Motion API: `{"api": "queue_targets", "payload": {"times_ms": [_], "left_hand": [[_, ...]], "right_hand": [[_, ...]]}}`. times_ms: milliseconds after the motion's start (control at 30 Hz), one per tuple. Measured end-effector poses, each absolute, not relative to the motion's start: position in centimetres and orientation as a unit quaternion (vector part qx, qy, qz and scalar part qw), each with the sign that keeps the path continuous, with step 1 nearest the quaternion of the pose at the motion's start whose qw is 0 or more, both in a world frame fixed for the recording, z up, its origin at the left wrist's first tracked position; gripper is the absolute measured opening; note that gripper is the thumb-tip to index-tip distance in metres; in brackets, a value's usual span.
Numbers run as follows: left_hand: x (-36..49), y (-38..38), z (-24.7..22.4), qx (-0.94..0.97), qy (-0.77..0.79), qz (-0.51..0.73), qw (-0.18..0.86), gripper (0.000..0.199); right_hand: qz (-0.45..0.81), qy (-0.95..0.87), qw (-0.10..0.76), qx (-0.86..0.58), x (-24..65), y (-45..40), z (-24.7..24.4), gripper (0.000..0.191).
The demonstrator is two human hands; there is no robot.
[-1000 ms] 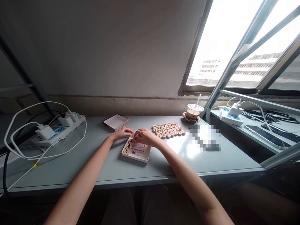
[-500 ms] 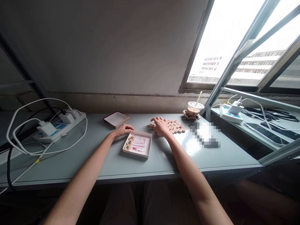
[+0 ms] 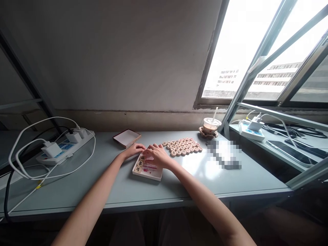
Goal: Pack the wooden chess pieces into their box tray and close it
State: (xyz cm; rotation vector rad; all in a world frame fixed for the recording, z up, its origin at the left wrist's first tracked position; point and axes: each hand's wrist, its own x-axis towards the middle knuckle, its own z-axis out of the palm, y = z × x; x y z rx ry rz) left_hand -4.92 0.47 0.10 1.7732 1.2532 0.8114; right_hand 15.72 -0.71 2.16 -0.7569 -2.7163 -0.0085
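Observation:
My left hand (image 3: 133, 150) is at the far left corner of a shallow white box (image 3: 148, 176), its fingers bent against the rim. Inside, a column of round wooden Chinese chess pieces (image 3: 139, 163) with black characters lies along the left wall, beside a red-printed sheet (image 3: 149, 166). My right hand (image 3: 156, 156) is over the box's far part, fingers curled down; whatever lies under the fingertips is hidden. To its right, more Chinese chess pieces (image 3: 183, 147) lie flat in tight rows on the table, several with red characters.
The box lid (image 3: 126, 138) lies behind my left hand. A plastic drink cup with a straw (image 3: 212, 126) stands in a cardboard holder at the back right, near a blurred-out object (image 3: 225, 154). Power strips with white cables (image 3: 64, 141) occupy the left; a metal frame (image 3: 252, 71) rises right.
My right hand has moved left from the rows of pieces to over the box, uncovering the rows' left end. My left hand stays by the box corner. The view has tilted up slightly.

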Motion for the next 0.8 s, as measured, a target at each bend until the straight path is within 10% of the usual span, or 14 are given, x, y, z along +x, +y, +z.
{"api": "queue_targets", "payload": {"times_ms": [800], "left_hand": [[-4.2, -0.7, 1.5, 0.679, 0.511, 0.29, 0.441, 0.028]], "right_hand": [[-0.008, -0.893, 0.14, -0.428, 21.7, 4.2, 3.0, 0.023]]}}
